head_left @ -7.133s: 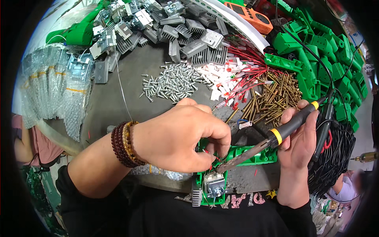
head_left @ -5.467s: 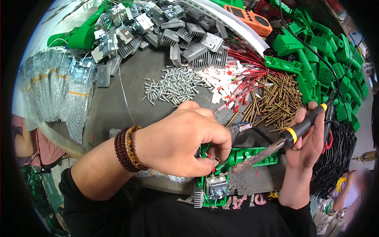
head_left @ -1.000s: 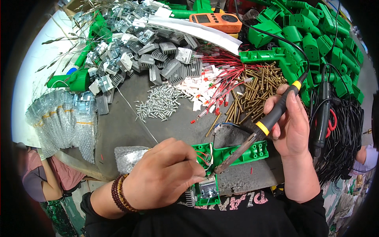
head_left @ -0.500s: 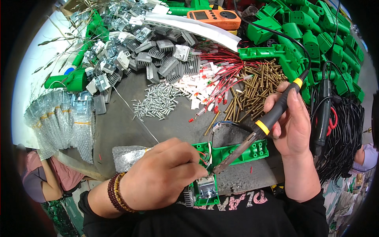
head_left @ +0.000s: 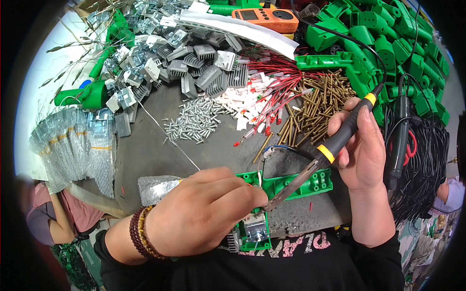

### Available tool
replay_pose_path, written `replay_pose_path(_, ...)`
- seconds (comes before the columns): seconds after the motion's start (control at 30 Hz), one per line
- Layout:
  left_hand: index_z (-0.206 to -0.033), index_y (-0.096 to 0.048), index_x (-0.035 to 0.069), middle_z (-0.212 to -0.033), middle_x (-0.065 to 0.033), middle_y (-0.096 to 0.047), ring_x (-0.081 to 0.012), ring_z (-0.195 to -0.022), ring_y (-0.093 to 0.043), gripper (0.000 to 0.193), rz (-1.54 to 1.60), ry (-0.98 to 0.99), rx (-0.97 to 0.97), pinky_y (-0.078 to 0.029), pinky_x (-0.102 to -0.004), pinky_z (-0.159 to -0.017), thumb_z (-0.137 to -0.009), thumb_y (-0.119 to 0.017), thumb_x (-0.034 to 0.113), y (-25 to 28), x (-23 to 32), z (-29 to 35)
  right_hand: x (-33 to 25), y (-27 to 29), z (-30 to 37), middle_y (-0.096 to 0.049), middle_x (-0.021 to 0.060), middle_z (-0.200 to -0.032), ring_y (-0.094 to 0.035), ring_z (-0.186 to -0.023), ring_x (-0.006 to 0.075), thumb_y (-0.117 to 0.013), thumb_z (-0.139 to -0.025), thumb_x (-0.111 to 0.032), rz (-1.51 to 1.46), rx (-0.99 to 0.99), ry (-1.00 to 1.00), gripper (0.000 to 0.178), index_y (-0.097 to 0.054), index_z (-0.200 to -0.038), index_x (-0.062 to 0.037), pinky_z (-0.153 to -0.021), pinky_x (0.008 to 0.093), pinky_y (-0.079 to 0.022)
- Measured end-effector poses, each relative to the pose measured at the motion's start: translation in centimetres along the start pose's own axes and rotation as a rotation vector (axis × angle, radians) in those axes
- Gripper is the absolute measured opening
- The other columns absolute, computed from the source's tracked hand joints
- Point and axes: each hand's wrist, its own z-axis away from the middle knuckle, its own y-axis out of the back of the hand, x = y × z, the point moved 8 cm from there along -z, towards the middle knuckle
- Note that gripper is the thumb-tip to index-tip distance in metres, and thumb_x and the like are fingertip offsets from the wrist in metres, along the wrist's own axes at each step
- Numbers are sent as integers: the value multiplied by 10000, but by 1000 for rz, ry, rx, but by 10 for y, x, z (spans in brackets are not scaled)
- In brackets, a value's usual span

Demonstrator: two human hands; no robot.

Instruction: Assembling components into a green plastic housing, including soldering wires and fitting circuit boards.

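Observation:
My right hand (head_left: 361, 148) grips a soldering iron (head_left: 342, 133) with a black and yellow handle, its shaft slanting down left. The tip meets the work beside the fingertips of my left hand (head_left: 208, 208). Those fingers are pinched together, and a thin silvery solder wire (head_left: 182, 153) runs into that hand from the far left. Beneath lies an open green plastic housing (head_left: 310, 184), with a metal-and-white component (head_left: 256, 229) in its near end and a finned heat sink (head_left: 234, 241) alongside. My left hand hides part of the housing and the exact joint.
Behind lie piles of silver screws (head_left: 194, 121), long brass screws (head_left: 323, 106), red-wired indicator lights (head_left: 272, 104) and grey heat sinks (head_left: 208, 80). Green housings (head_left: 383, 48) fill the far right, near black cables (head_left: 422, 169). An orange meter (head_left: 264, 20) sits at the back; bubble-wrapped parts (head_left: 73, 148) lie left.
My left hand has shifted right, its fingertips now closer to the iron's tip and covering more of the housing. The soldering iron has moved slightly right with my right hand.

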Motion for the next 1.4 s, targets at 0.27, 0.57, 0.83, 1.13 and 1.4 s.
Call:
replay_pose_path(0.27,-784,-646,66,-736,-82,-614,-321,-716,-601,144,-530,21,256,-484,-396,-647,-687,-653,-41,53,-26,-19,-2,-3,-1,-666,197,-905,-553,-492,109,-451,-1073,-313,28,-18,13,279,-527,-1187,-70,-430,191,-440)
replay_pose_path(0.57,-1078,-739,30,-772,23,-623,-48,-719,-522,256,356,503,-20,-431,-225,-653,-855,-769,152,-3,-63,-34,0,1,-1,-674,192,-900,-559,-492,116,-488,-1062,-302,-5,5,-11,273,-527,-1183,-61,-439,197,-455)
replay_pose_path(0.83,-1085,-735,-12,-889,-15,-712,-55,-850,-618,212,747,487,-19,-492,-237,-767,-943,-674,133,-14,-57,-27,1,1,0,-676,191,-904,-558,-494,119,-498,-1058,-310,0,3,-28,273,-538,-1178,-68,-435,201,-448)
replay_pose_path(1.13,-1029,-762,45,-864,-14,-730,-75,-823,-618,179,522,468,-172,-478,-257,-745,-876,-755,139,-8,-63,-21,1,1,0,-665,190,-901,-544,-484,114,-438,-1077,-321,20,-1,-1,291,-523,-1193,-68,-423,197,-427)
replay_pose_path(1.4,-841,-754,124,-730,33,-662,-139,-662,-552,88,217,264,-3,-369,-301,-749,-778,-811,147,1,-46,-15,-2,-2,0,-655,197,-900,-539,-472,111,-408,-1085,-318,27,-6,10,303,-508,-1202,-57,-415,193,-427)
